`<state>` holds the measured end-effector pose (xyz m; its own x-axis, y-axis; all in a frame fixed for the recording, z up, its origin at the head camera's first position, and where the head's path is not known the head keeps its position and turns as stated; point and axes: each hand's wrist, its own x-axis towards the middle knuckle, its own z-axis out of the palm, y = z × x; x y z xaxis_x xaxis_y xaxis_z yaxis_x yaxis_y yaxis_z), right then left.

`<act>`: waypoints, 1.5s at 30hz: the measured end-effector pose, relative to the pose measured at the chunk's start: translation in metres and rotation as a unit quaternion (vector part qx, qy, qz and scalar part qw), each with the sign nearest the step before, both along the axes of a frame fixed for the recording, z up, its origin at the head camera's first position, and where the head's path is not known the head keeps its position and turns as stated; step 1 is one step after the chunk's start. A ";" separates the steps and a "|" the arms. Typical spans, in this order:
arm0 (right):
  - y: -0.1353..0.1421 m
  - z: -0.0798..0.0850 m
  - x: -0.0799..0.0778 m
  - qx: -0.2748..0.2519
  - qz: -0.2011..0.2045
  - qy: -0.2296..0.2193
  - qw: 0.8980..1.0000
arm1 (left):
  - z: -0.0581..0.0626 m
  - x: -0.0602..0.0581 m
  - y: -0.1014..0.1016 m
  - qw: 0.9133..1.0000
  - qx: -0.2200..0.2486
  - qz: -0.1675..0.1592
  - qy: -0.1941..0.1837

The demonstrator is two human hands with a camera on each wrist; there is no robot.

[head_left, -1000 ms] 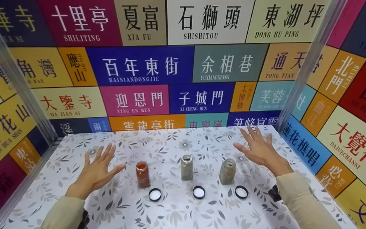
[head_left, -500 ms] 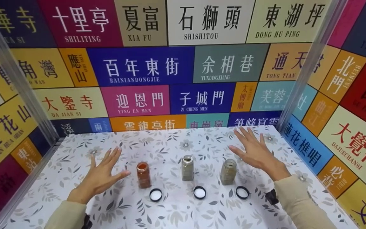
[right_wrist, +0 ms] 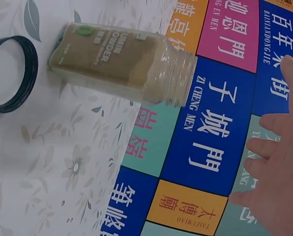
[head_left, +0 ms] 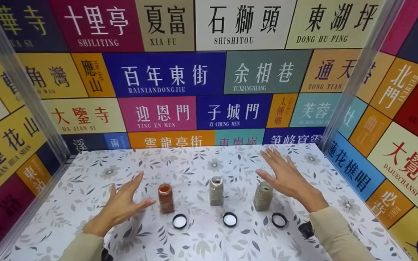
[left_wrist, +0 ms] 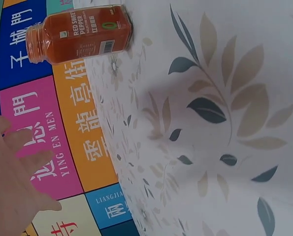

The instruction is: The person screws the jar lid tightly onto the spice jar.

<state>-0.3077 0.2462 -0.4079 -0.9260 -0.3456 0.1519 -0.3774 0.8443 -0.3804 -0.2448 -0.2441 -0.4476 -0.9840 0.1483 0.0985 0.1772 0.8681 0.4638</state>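
Note:
Three uncapped glass spice jars stand upright in a row. The left one is a red sweet pepper jar [head_left: 166, 199], its label legible on the jar [left_wrist: 87, 33] in the left wrist view. A pale powder jar [head_left: 216, 193] is in the middle, and a brownish powder jar [head_left: 263, 197] at the right; "UMIN POWDER" reads on that jar [right_wrist: 112, 61] in the right wrist view. My left hand [head_left: 120, 207] hovers just left of the red jar, fingers extended, thumb toward it. My right hand [head_left: 288, 178] hovers beside and behind the right jar, fingers spread. Neither hand holds anything.
In front of the jars lie three black-rimmed lids with white insides: a left lid [head_left: 179, 221], a middle lid [head_left: 230, 219] and a right lid [head_left: 279, 220]. A leaf-patterned cloth [head_left: 201, 243] covers the table. Colourful sign panels [head_left: 162, 74] wall in the back and sides.
My left hand has moved right and nearer, closer to the red jar. My right hand has shifted left, toward the right jar. The jars and lids stay in place; the head view turns slightly.

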 end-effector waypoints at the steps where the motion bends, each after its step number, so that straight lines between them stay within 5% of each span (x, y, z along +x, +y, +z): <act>1: -0.001 0.000 0.001 -0.003 0.003 0.001 1.000 | -0.001 0.000 0.001 1.000 0.006 0.001 0.000; 14: -0.023 -0.005 0.012 -0.057 0.045 0.035 0.997 | -0.017 -0.002 0.009 0.994 0.100 0.010 -0.038; 29: -0.065 -0.013 0.026 -0.103 0.093 0.061 0.988 | -0.042 -0.002 0.030 0.976 0.195 0.027 -0.094; 45: -0.106 -0.027 0.035 -0.145 0.145 0.058 0.977 | -0.059 -0.008 0.044 0.962 0.265 0.034 -0.063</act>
<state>-0.2731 0.1404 -0.4344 -0.7664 -0.5174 0.3807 -0.6395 0.5589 -0.5278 -0.2530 -0.2004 -0.5068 -0.9987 0.0455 0.0229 0.0430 0.5114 0.8583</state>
